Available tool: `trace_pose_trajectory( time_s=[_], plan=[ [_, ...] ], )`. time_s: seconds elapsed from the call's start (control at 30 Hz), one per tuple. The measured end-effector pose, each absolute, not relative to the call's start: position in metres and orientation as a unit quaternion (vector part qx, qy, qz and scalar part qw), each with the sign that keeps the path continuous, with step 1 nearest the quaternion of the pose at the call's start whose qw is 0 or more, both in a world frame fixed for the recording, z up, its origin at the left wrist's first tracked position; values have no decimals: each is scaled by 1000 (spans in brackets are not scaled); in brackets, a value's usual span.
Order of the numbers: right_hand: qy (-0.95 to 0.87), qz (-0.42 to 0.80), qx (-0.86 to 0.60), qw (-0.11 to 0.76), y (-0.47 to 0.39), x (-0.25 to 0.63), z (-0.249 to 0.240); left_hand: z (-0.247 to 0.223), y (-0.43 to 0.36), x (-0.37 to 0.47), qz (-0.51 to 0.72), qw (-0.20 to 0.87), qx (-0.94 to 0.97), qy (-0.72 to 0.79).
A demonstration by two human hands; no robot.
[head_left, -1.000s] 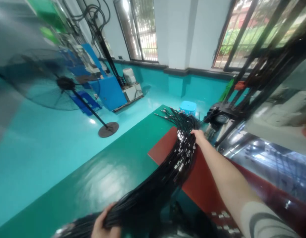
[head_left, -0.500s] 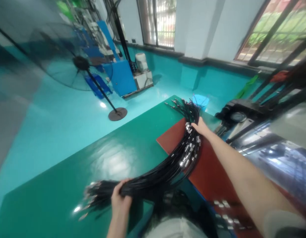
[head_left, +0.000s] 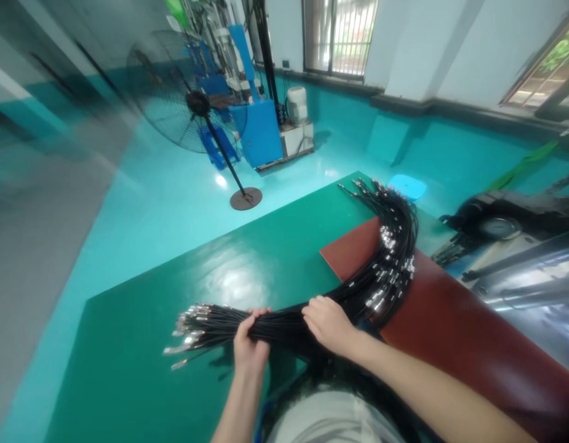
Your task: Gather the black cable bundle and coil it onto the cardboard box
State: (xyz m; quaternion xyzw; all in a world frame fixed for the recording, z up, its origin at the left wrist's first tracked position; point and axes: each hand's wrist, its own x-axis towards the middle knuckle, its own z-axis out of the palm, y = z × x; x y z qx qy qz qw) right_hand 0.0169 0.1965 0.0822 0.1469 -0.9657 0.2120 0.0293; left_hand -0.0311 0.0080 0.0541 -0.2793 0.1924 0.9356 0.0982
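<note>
Cables (head_left: pixel 381 271), black and tipped with metal, are lying in one long bundle, curving from eight o'clock across the lower middle to two o'clock. The left hand (head_left: pixel 251 344) is wrapping thumb and fingers around it between six and seven; the right hand (head_left: pixel 328 323) is curling over its top at five, though whether those fingers are gripping or only resting, I cannot tell. Doing this well probably means circling the strands evenly, supporting their weight from below and keeping clear of the ends fanning out at eight. Underneath, the green tabletop (head_left: pixel 131 363) and, at four, a red sheet (head_left: pixel 441 314) are carrying the far stretch. Compared with half a second ago, the right hand is now sitting near the left, no longer up by the far end, and the fan (head_left: pixel 198 103) is showing further right, at eleven.
</note>
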Motion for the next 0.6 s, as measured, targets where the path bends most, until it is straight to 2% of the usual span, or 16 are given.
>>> trace_pose_trajectory(
  time_s=[0.07, 0.13, 0.27, 0.33, 0.4, 0.6],
  plan=[
    [-967, 215, 131, 43, 196, 15, 88, 61, 10, -30, 944, 86, -236, 215],
    [-972, 166, 163, 20, 193, 12, 102, 67, 12, -28, 944, 81, -203, 246],
    [-959, 47, 241, -139, 170, 2, 135, 79, 19, -27, 934, 83, -128, 324],
    [-947, -13, 227, -227, 154, -6, 144, 82, 21, -27, 925, 75, -75, 364],
    [-935, -69, 208, -279, 140, -12, 144, 82, 22, -28, 919, 66, -50, 386],
    [-942, -103, 161, -277, 139, -12, 117, 49, 18, -41, 941, 95, -195, 261]
  ],
)
